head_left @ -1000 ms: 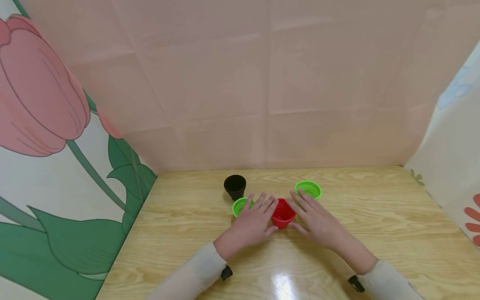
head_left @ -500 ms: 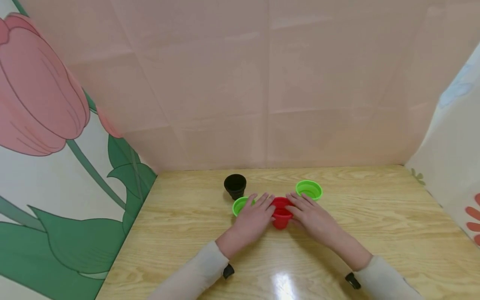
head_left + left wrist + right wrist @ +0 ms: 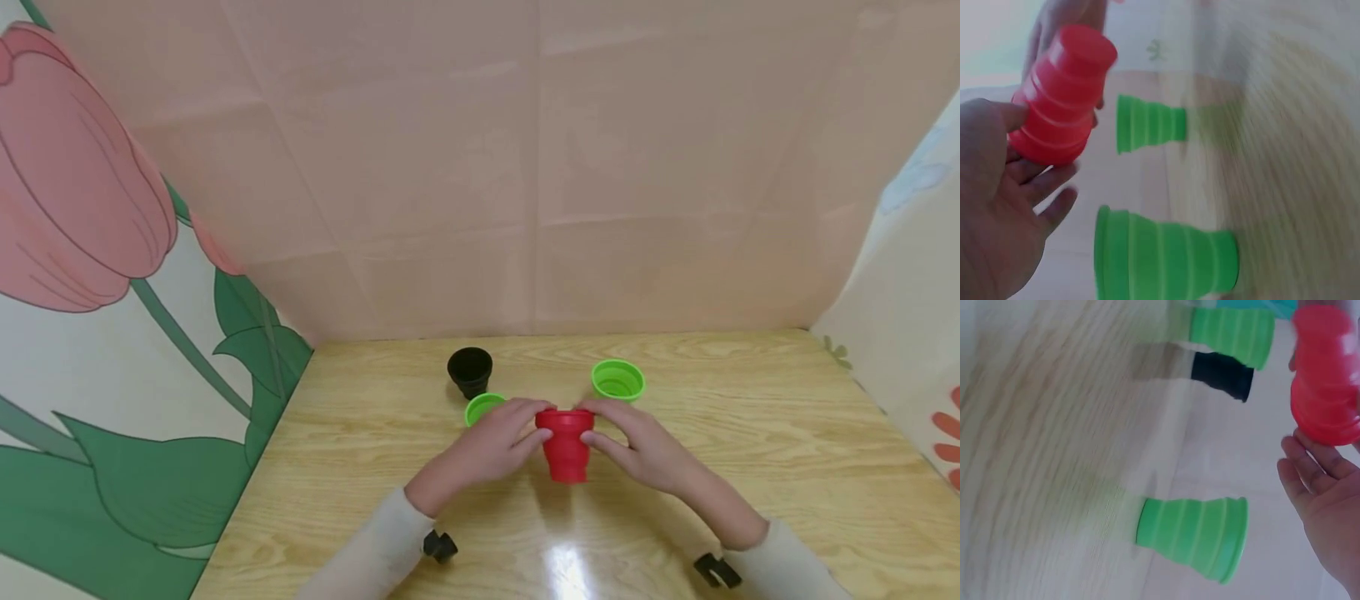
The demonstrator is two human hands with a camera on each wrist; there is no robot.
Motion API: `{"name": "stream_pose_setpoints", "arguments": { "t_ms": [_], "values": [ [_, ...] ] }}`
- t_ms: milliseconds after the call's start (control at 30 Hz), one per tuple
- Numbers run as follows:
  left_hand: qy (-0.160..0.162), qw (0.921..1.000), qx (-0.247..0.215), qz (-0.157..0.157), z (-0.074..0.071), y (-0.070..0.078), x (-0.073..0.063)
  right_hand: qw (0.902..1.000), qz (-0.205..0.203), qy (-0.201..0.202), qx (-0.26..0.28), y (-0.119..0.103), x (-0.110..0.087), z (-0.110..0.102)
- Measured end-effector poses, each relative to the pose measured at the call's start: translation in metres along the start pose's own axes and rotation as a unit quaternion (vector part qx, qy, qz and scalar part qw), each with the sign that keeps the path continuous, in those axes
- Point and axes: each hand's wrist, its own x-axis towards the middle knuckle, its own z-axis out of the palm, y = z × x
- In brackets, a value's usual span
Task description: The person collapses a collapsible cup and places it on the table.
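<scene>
Red cup (image 3: 567, 452) pinched between left hand (image 3: 491, 442) and right hand (image 3: 651, 446), above wooden table (image 3: 360, 425), one green cup (image 3: 482, 407) beyond left hand, another green cup (image 3: 618, 382) beyond right hand, black cup (image 3: 470, 371) in head and right wrist views only.

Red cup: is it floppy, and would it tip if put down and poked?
The red cup looks undented between the left hand and right hand, so it's probably fairly stiff. It narrows toward the bottom, so a poke might tip it.
</scene>
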Motion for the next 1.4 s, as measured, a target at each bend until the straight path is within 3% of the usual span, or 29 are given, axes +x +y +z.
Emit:
{"name": "stream_pose_setpoints", "arguments": {
  "t_ms": [100,267,500,800,933,1133,1267,1400],
  "values": [
    [-0.004,0.9940,-0.109,-0.013,-0.003,0.000,-0.007,0.9987,0.020,-0.008,0.047,-0.006,0.000,-0.001],
    [0.009,0.9833,-0.180,-0.024,-0.006,0.001,-0.015,0.9960,0.014,-0.008,0.088,-0.012,0.002,0.002],
    [0.029,0.9807,-0.191,-0.032,-0.005,0.002,-0.021,0.9942,-0.023,-0.003,0.105,-0.013,0.002,0.012],
    [0.023,0.9815,-0.189,-0.026,-0.002,-0.003,-0.027,0.9916,-0.046,-0.009,0.121,-0.014,0.001,0.022],
    [0.034,0.9823,-0.183,-0.017,-0.001,-0.002,-0.029,0.9932,-0.039,-0.001,0.109,-0.018,0.001,0.023],
    [0.068,0.9824,-0.173,0.015,0.003,0.000,-0.030,0.9977,-0.032,0.037,0.047,-0.027,0.002,0.026],
    [0.078,0.9771,-0.195,0.032,0.003,0.000,-0.032,0.9980,-0.020,0.059,0.013,-0.035,0.001,0.028],
    [0.077,0.9708,-0.220,0.055,0.001,-0.001,-0.036,0.9976,0.000,0.067,0.015,-0.042,0.001,0.029]
  ]
}}
